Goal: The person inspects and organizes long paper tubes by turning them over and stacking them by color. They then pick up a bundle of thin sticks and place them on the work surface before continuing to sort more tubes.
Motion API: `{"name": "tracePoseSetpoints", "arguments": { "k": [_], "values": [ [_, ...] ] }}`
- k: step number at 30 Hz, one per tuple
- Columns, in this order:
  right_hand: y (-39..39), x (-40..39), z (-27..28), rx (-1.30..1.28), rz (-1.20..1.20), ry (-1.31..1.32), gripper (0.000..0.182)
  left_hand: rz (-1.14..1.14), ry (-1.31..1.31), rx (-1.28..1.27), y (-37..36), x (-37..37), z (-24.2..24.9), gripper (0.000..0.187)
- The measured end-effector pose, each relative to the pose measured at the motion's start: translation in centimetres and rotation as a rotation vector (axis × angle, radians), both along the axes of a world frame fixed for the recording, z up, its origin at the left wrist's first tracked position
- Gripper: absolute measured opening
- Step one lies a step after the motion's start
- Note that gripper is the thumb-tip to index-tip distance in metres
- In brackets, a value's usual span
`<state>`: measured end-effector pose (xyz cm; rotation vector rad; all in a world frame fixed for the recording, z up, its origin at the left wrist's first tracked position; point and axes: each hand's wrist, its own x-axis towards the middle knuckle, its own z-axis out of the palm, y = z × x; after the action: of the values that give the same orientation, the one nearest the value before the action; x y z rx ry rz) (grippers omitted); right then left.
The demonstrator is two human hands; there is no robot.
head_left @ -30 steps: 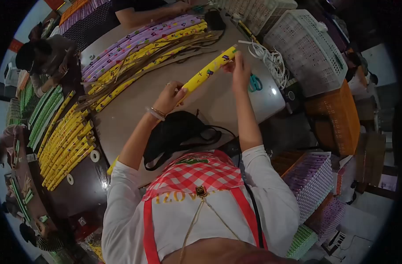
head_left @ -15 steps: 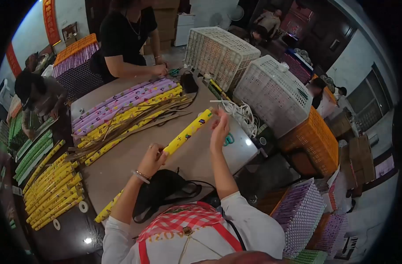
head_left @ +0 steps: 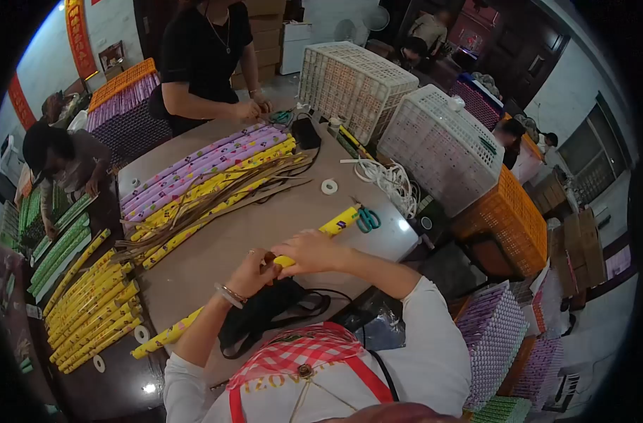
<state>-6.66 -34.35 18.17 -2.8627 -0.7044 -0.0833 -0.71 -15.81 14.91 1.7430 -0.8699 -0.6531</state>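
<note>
A yellow patterned roll [head_left: 341, 221] slants across the table in front of me, its far end near teal-handled scissors [head_left: 368, 219]. My left hand [head_left: 251, 273] closes round its near end. Just beside it, my right hand [head_left: 306, 252] is wrapped over the roll's middle, hiding much of it. Under my left forearm lies another yellow roll [head_left: 168, 334]. A black bag [head_left: 259, 319] rests at the table's near edge, below my hands. Beyond the scissors is a white tape ring [head_left: 329, 187].
Purple rolls [head_left: 215, 160], yellow rolls and brown strips [head_left: 219, 206] cover the table's left part. More yellow rolls [head_left: 92, 310] are stacked at left. White crates [head_left: 356, 84] and orange crates [head_left: 508, 222] stand right. Two people work across and left; others are farther back.
My right hand has moved from the roll's far end down next to my left hand. The roll sits lower, and the tape ring and scissors have come into fuller view.
</note>
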Motion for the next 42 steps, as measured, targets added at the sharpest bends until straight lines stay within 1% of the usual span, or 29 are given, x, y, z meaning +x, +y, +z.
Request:
{"name": "tracePoseSetpoints", "arguments": {
  "k": [1, 2, 4, 8, 11, 13, 14, 15, 16, 17, 18, 19, 20, 22, 23, 24, 25, 26, 27, 28, 29, 30, 31, 32, 34, 36, 37, 39, 42],
  "values": [
    [0.1, -0.4, 0.2, 0.019, 0.006, 0.032, 0.057, -0.058, 0.135, 0.032, 0.3, -0.2, 0.5, 0.024],
    [0.2, -0.8, 0.3, 0.032, 0.01, 0.046, 0.056, -0.057, 0.135, 0.033, 0.4, -0.4, 1.0, 0.024],
    [0.1, -1.3, -0.8, 0.06, 0.011, 0.01, 0.056, -0.058, 0.2, 0.126, 0.6, -0.8, 1.7, 0.028],
    [0.3, -1.8, -0.8, 0.123, -0.006, -0.035, 0.057, -0.083, 0.255, 0.093, 0.7, -0.9, 2.3, 0.028],
    [0.3, -1.8, -1.0, 0.081, -0.024, 0.016, 0.057, -0.065, 0.304, 0.134, 0.6, -0.9, 3.3, 0.028],
    [0.1, -1.8, -1.0, 0.121, -0.015, -0.026, 0.057, -0.148, 0.178, 0.178, 0.6, -0.7, 4.1, 0.032],
    [0.1, -1.9, -1.1, 0.16, -0.007, -0.067, 0.057, -0.143, 0.181, 0.18, 0.7, -0.6, 4.1, 0.032],
    [0.0, -1.9, -1.2, 0.163, -0.001, -0.063, 0.057, -0.157, 0.088, 0.206, 0.8, -0.5, 4.1, 0.034],
    [-0.1, -1.8, -1.2, 0.133, -0.057, -0.031, 0.057, -0.172, -0.003, 0.232, 0.9, -0.4, 4.0, 0.037],
    [-0.1, -1.8, -1.3, 0.103, -0.112, 0.005, 0.056, -0.166, 0.006, 0.235, 1.1, -0.6, 3.7, 0.037],
    [0.0, -1.8, -0.9, 0.041, -0.182, 0.043, 0.056, -0.007, -0.284, 0.095, 1.3, -0.9, 3.4, 0.038],
    [-0.2, -1.6, -1.2, 0.149, -0.216, 0.041, 0.056, 0.157, -0.565, -0.028, 1.9, -1.7, 3.1, 0.039],
    [-0.1, -1.8, -1.9, 0.273, -0.242, 0.064, 0.056, 0.242, -0.473, -0.113, 2.1, -2.9, 4.6, 0.035],
    [-0.1, -1.6, -3.2, 0.244, -0.333, 0.094, 0.054, 0.217, -0.252, -0.186, 3.5, -4.4, 4.2, 0.033],
    [0.5, -1.7, -1.4, 0.278, -0.426, 0.268, 0.053, 0.169, 0.038, -0.296, 3.8, -5.6, 2.8, 0.028],
    [0.6, -1.7, -1.5, 0.314, -0.434, 0.275, 0.052, 0.121, 0.469, -0.25, 4.3, -6.8, 2.0, 0.022],
    [0.5, -1.4, -2.0, 0.345, -0.452, 0.27, 0.052, 0.126, 0.677, -0.344, 4.3, -7.7, -0.4, 0.03],
    [0.5, -1.2, -2.6, 0.393, -0.446, 0.267, 0.051, 0.215, 0.736, -0.289, 4.8, -8.1, -1.6, 0.04],
    [0.7, -1.2, -3.0, 0.437, -0.449, 0.248, 0.05, 0.332, 0.761, -0.339, 5.2, -8.3, -2.5, 0.044],
    [1.2, -1.3, -2.9, 0.449, -0.436, 0.279, 0.05, 0.439, 0.767, -0.395, 5.4, -8.0, -3.2, 0.049],
    [1.4, -1.3, -2.6, 0.532, -0.447, 0.33, 0.05, 0.562, 0.808, -0.484, 5.7, -7.7, -3.6, 0.056],
    [1.6, -1.1, -2.4, 0.611, -0.458, 0.373, 0.051, 0.608, 0.77, -0.575, 6.0, -7.2, -4.0, 0.055],
    [1.8, -1.0, -2.5, 0.458, -0.444, 0.324, 0.05, 0.651, 0.725, -0.668, 6.3, -6.9, -4.3, 0.054],
    [2.2, -1.0, -2.7, 0.462, -0.434, 0.329, 0.05, 0.704, 0.705, -0.718, 6.4, -6.5, -3.6, 0.05],
    [2.8, -1.0, -2.7, 0.571, -0.391, 0.329, 0.051, 0.725, 0.717, -0.698, 6.6, -6.1, -3.3, 0.046],
    [3.2, -0.8, -3.1, 0.553, -0.371, 0.319, 0.05, 0.755, 0.754, -0.664, 6.8, -5.3, -3.7, 0.034],
    [3.3, -0.7, -3.2, 0.532, -0.365, 0.315, 0.05, 0.763, 0.743, -0.672, 6.9, -5.0, -3.8, 0.034],
    [3.6, -0.4, -3.3, 0.547, -0.355, 0.331, 0.051, 0.75, 0.629, -0.524, 6.9, -4.7, -3.8, 0.031],
    [3.9, -0.6, -3.3, 0.487, -0.309, 0.287, 0.05, 0.737, 0.552, -0.493, 7.0, -4.3, -3.9, 0.031]
  ]
}}
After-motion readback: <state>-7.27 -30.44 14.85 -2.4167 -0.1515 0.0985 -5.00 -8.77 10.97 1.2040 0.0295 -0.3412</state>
